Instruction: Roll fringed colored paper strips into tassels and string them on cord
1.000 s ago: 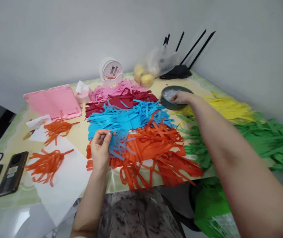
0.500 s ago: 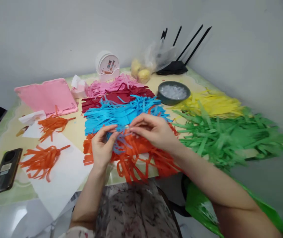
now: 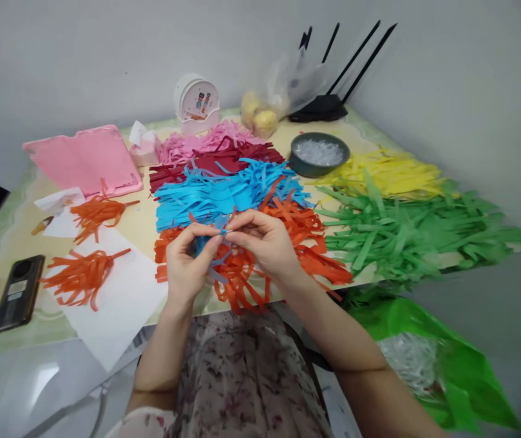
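Note:
My left hand [image 3: 190, 258] and my right hand [image 3: 262, 244] meet over the orange fringed paper [image 3: 237, 277]. Both pinch a small blue paper tassel [image 3: 217, 267] between thumb and forefinger, their fingertips almost touching. Its light blue strips hang below and between the fingers, and the pinched part is mostly covered. Just beyond my hands lies a pile of blue fringed paper [image 3: 205, 196]. To the left, two finished-looking orange tassels [image 3: 84, 277] rest near a white paper sheet [image 3: 118, 292], each with a twisted stem.
Dark red [image 3: 214, 161], pink [image 3: 210, 139], yellow [image 3: 392, 173] and green fringed paper [image 3: 415, 231] lie around. A grey bowl [image 3: 319, 165] holds clear bits. A phone [image 3: 18, 294], a pink case [image 3: 84, 159] and a black router [image 3: 319, 109] stand about; a green bag [image 3: 465, 353] is below right.
My right hand has moved left and its fingertips now meet those of my left hand on the blue tassel. The view has tipped slightly downward, showing more of the green bag.

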